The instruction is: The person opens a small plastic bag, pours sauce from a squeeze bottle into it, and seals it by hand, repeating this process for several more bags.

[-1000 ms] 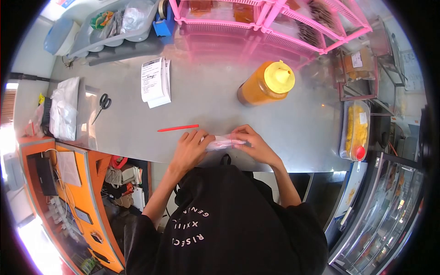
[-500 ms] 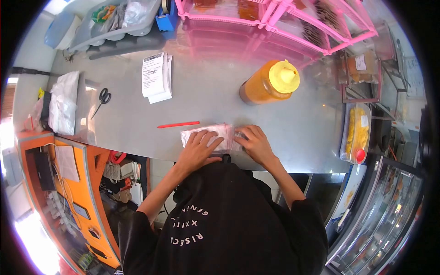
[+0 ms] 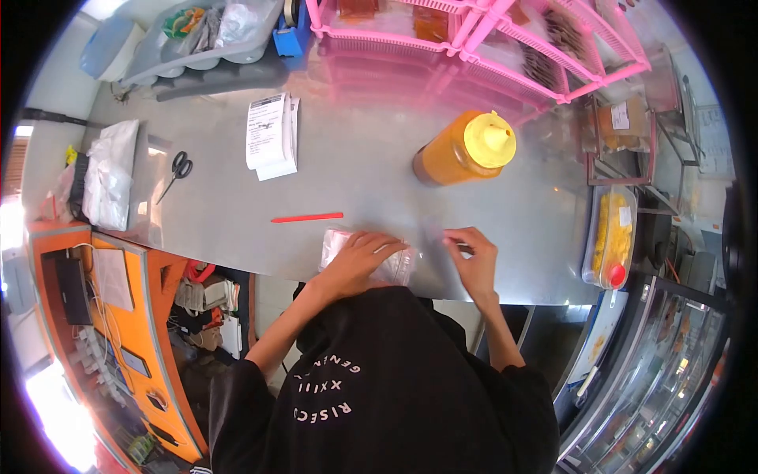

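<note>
On the metal table's front edge lies a stack of clear plastic bags [image 3: 400, 270] with pinkish edges. My left hand [image 3: 357, 259] rests flat on it, fingers stretched toward the right. To the right of the stack, my right hand [image 3: 471, 257] is raised with thumb and fingers pinched together. Something thin and see-through seems to be at its fingertips, too faint to make out. A red pen-like stick [image 3: 308, 217] lies just beyond the stack. Farther back stands a bottle [image 3: 466, 148] of orange-yellow sauce with a yellow nozzle cap.
Printed slips [image 3: 270, 136] and black scissors [image 3: 175, 174] lie at the left, near a white plastic packet [image 3: 110, 178]. Pink baskets [image 3: 387, 39], a grey tray [image 3: 150, 67] and a blue tape dispenser [image 3: 290, 39] line the back. A yellow-filled container [image 3: 612, 233] stands right.
My right hand has moved right, away from the stack. My left hand has shifted slightly right with the bags beneath it.
</note>
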